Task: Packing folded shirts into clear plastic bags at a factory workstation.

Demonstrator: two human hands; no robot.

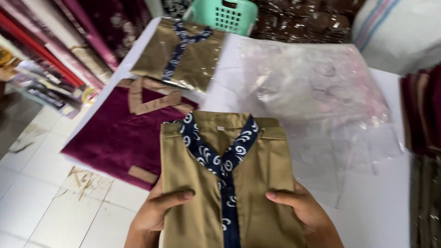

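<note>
One white desk (pixel 381 216) across the right and centre of the frame. One pile of clear plastic bags (pixel 317 96) upper right, exact number impossible to tell. One maroon garment with tan collar (pixel 115 133) at centre left, lying flat on the desk. Two folded tan shirts with navy patterned plackets: one bagged shirt (pixel 183 53) at upper centre, one held shirt (pixel 225 183) at lower centre. One green basket (pixel 225 16) at top centre. Two hands at the bottom edge: left hand (pixel 154 213) and right hand (pixel 305 211), fingers clamped on the held shirt's sides, thumbs on top.
</note>
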